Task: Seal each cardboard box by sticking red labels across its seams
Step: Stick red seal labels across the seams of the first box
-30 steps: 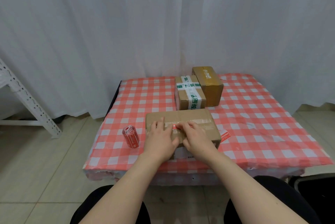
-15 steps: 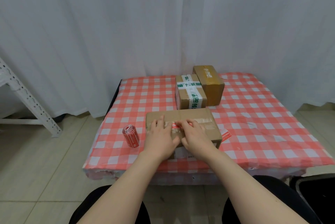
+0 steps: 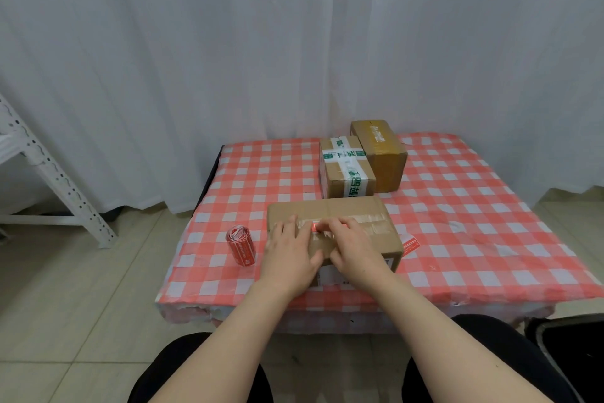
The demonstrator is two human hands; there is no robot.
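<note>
— Where is the box being sealed?
— The long cardboard box (image 3: 346,208) lies at the near edge of the counter (image 3: 474,213), with clear tape along its top seam.
— And the hands?
— The left hand (image 3: 287,255) lies flat on the lid, fingers straight, holding nothing. The right hand (image 3: 354,249) bends its fingertips onto a red label (image 3: 314,227) on that seam; whether it pinches or only presses cannot be told.
— Other labels?
— The label roll (image 3: 241,245) sits left of the box, and a loose label (image 3: 410,243) lies at its right. A green-taped box (image 3: 346,170) and a brown box (image 3: 384,154) sit behind.
</note>
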